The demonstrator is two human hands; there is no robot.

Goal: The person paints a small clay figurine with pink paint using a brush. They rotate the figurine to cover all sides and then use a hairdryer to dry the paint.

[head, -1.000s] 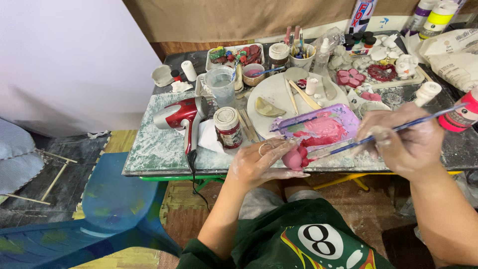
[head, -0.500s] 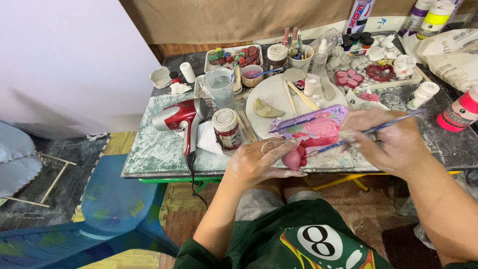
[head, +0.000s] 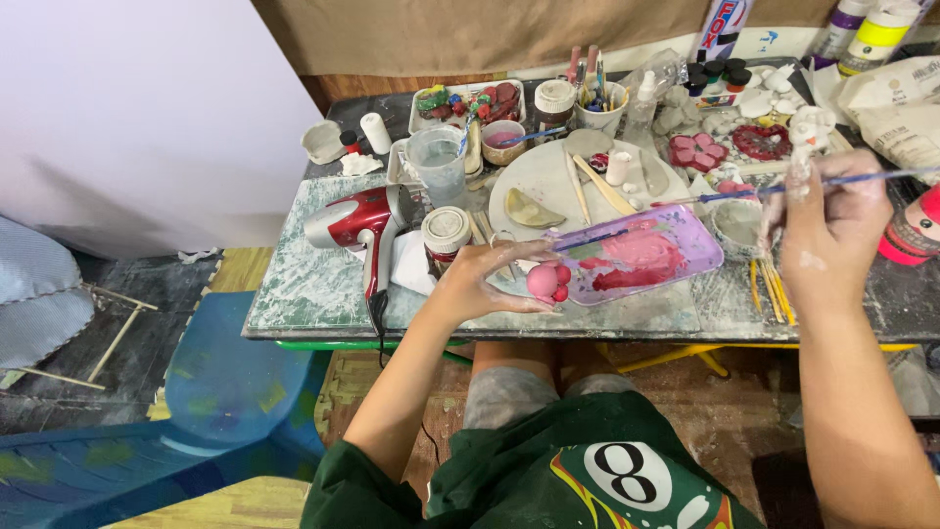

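My left hand [head: 487, 279] holds a small pink clay piece [head: 544, 280] with red knobs over the table's front edge. Just right of it lies a purple tray [head: 685, 235] smeared with pink and red paint. My right hand [head: 827, 230] grips a thin blue-handled paintbrush [head: 783, 188], whose tip points left above the tray's upper edge. Both hands are dusted with white.
A red hair dryer [head: 354, 221], a jar [head: 446, 233], a clear jug [head: 437, 162], a white plate [head: 568, 186] with sticks, pink clay hearts [head: 697, 152], brush cups and paint bottles crowd the paint-stained table [head: 304, 284]. A blue chair [head: 225, 392] stands left.
My right hand has lifted the brush away from the purple tray and moved right. The view has shifted, and my left hand keeps the pink piece.
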